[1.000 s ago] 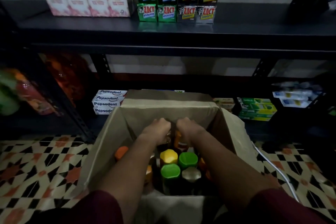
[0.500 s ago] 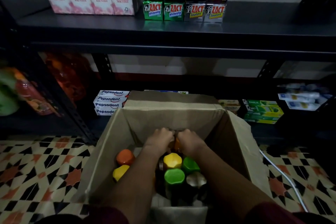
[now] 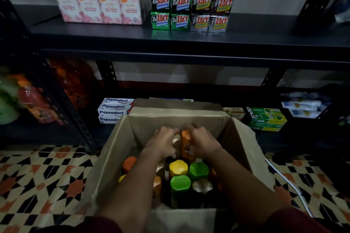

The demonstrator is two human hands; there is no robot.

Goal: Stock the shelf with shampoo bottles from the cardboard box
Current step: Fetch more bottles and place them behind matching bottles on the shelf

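An open cardboard box [image 3: 117,159] stands on the floor before the dark shelf [image 3: 189,43]. Inside it stand several shampoo bottles with green [image 3: 180,183], yellow [image 3: 178,167], orange [image 3: 129,163] and gold [image 3: 202,185] caps. Both hands reach into the far end of the box. My left hand [image 3: 162,142] grips a gold-capped bottle [image 3: 177,141]. My right hand [image 3: 201,141] grips an orange-capped bottle [image 3: 186,144]. The two held bottles stand side by side, raised a little above the others; their lower parts are hidden.
On the upper shelf sit pink tissue packs [image 3: 98,7] and Zact toothpaste boxes [image 3: 189,13], with bare shelf to their right. The lower shelf holds Pepsodent boxes [image 3: 113,111], green boxes [image 3: 267,119] and red bottles [image 3: 36,104]. A white cable [image 3: 289,185] crosses the patterned floor.
Both hands have closed round two bottles at the far end of the box and lifted them slightly. My head has tilted, so the box sits lower in view.
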